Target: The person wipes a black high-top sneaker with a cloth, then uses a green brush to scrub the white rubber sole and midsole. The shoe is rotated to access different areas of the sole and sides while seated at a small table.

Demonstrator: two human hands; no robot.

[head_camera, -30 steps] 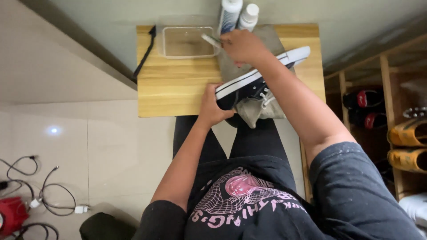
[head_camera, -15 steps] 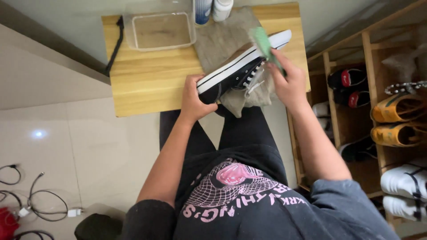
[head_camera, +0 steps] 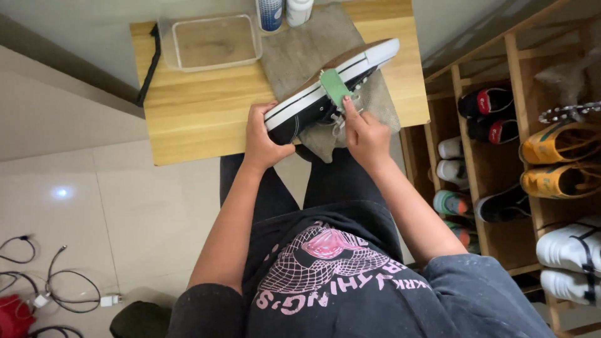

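Observation:
A black sneaker with a white sole (head_camera: 313, 100) lies on its side over a grey cloth (head_camera: 313, 44) on a small wooden table (head_camera: 194, 106). My left hand (head_camera: 263, 134) grips the shoe's heel end at the table's front edge. My right hand (head_camera: 363, 131) holds a green brush (head_camera: 335, 87) pressed against the white sole edge near the middle of the shoe. The white laces hang down beside my right hand.
A clear plastic tub (head_camera: 210, 40) stands at the table's back left, two bottles (head_camera: 285, 11) behind the cloth. A black cord (head_camera: 149, 66) hangs off the table's left edge. A wooden shoe rack (head_camera: 519, 144) full of shoes stands on the right. Cables (head_camera: 56, 288) lie on the tiled floor.
My right hand came back from the tub with the green brush and set it on the shoe's sole. The view has shifted; my left hand stays on the heel.

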